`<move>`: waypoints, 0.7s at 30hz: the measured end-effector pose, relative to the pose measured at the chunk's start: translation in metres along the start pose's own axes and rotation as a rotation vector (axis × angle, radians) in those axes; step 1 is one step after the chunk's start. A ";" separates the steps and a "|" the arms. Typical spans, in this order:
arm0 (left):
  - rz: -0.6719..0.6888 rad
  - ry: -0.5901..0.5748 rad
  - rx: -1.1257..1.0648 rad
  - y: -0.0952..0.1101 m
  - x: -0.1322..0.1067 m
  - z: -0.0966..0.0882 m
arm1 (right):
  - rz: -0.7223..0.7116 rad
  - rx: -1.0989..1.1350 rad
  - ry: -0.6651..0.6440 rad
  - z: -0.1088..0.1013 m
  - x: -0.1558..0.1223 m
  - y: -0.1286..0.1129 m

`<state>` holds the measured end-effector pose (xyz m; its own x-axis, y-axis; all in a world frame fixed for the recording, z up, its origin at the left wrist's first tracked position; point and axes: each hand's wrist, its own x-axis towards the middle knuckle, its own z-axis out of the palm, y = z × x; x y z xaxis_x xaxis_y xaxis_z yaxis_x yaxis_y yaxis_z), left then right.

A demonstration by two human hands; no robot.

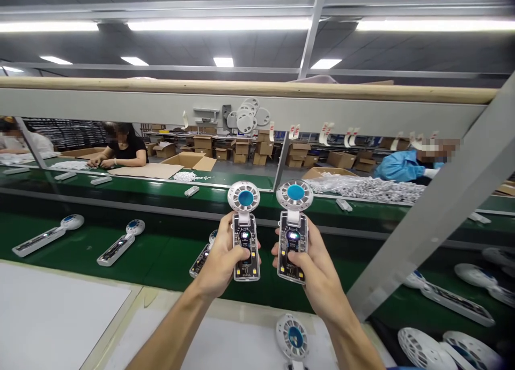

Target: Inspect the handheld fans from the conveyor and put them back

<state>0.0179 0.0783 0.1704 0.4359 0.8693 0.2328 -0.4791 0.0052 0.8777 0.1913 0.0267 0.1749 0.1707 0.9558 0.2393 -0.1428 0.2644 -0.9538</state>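
Two small handheld fans are held upright side by side above the green conveyor belt (161, 263). My left hand (220, 260) is wrapped round the left handheld fan (245, 230), its thumb on the middle of the handle. Around the right handheld fan (293, 230) closes my right hand (317, 263), its thumb likewise on the handle's front. Each has a round white head with a blue centre, and a clear-fronted handle showing a circuit board with a lit display. Below my hands, another fan (292, 338) lies on the white worktop (225, 332), partly cut off.
More fans (116, 246) lie along the belt at left, one partly behind my left wrist. Others (450, 300) are at right, beyond a slanted metal post (434, 198). Across the line sit co-workers, one in black (129, 147), one in blue (402, 166), near cardboard boxes (189, 161).
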 end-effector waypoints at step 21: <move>0.018 -0.010 0.098 -0.003 0.000 0.003 | -0.040 -0.032 0.038 -0.001 -0.002 0.001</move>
<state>0.0215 0.0773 0.1691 0.4357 0.8639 0.2527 -0.4101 -0.0594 0.9101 0.1921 0.0250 0.1738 0.2129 0.9389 0.2705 -0.1039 0.2970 -0.9492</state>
